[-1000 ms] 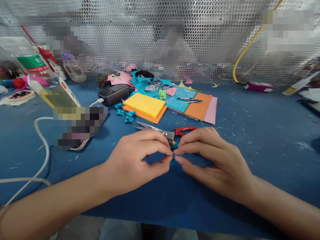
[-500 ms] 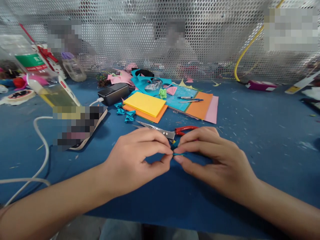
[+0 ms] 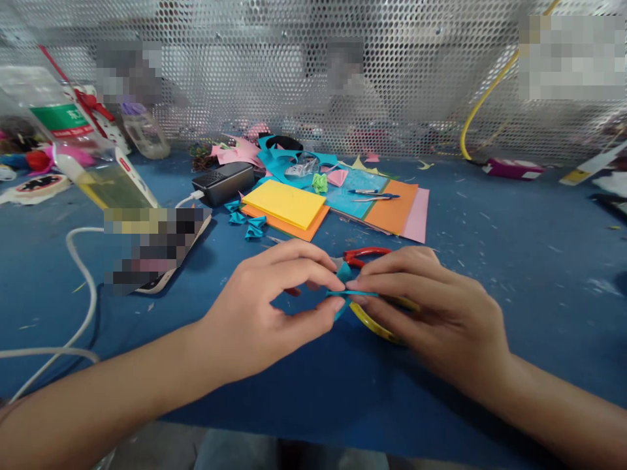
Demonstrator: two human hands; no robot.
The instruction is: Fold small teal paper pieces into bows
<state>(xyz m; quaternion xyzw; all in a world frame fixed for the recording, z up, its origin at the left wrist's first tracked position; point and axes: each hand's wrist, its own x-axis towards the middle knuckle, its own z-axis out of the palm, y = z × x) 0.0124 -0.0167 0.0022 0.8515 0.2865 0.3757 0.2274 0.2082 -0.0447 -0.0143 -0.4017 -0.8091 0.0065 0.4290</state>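
Observation:
My left hand (image 3: 279, 303) and my right hand (image 3: 435, 313) meet over the front middle of the blue table, both pinching a small teal paper piece (image 3: 349, 293) between thumb and fingers. The piece is seen nearly edge-on, with parts showing above and below the fingertips. Red-handled scissors (image 3: 362, 253) lie just behind the hands, their blades mostly hidden by my left hand. Under my right hand is a yellow ring-shaped thing (image 3: 375, 323), partly covered. Folded teal paper pieces (image 3: 255, 227) rest beyond my left hand, beside a yellow paper stack (image 3: 284, 203).
A phone (image 3: 166, 254), a white cable (image 3: 88, 281) and a tilted bottle (image 3: 108, 170) are at the left. Behind the papers sits a black box (image 3: 223, 184). Orange sheets (image 3: 392, 207) and pens lie further right. A perforated metal panel (image 3: 416, 78) closes off the back.
Both hands have shifted slightly and their fingers have changed position on the teal piece, which shows more now. The yellow ring has come into view under my right hand.

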